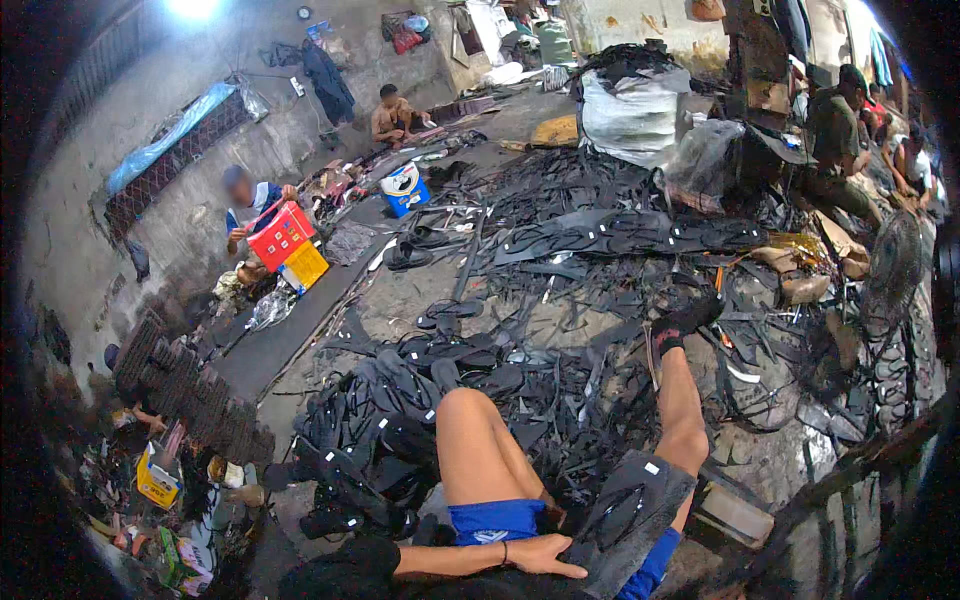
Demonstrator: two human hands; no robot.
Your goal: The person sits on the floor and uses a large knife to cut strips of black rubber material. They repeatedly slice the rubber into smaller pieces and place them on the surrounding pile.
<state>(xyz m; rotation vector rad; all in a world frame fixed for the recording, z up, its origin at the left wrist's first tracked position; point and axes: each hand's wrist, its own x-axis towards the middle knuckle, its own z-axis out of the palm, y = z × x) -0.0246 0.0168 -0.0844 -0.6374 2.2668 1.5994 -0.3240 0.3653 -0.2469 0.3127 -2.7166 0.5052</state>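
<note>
My left hand [540,554] reaches in from the lower left across my lap, a dark band around its wrist. Its fingers are stretched out with the thumb apart, and the fingertips meet the left edge of a dark rubber piece [655,520]. That piece lies tilted over my right thigh. On it rests a black flip-flop [617,510] with dark straps, and a small white label shows near the top. My right hand is out of view. Just beyond my knees spreads a heap of black flip-flops [385,400], several with white labels.
Black rubber scraps [540,350] cover much of the floor ahead. A long row of stacked black soles [620,238] lies farther back. At the left a person handles a red box [281,237] above a yellow one; a blue-and-white bucket [405,190] stands nearby. Other people sit at the back and right.
</note>
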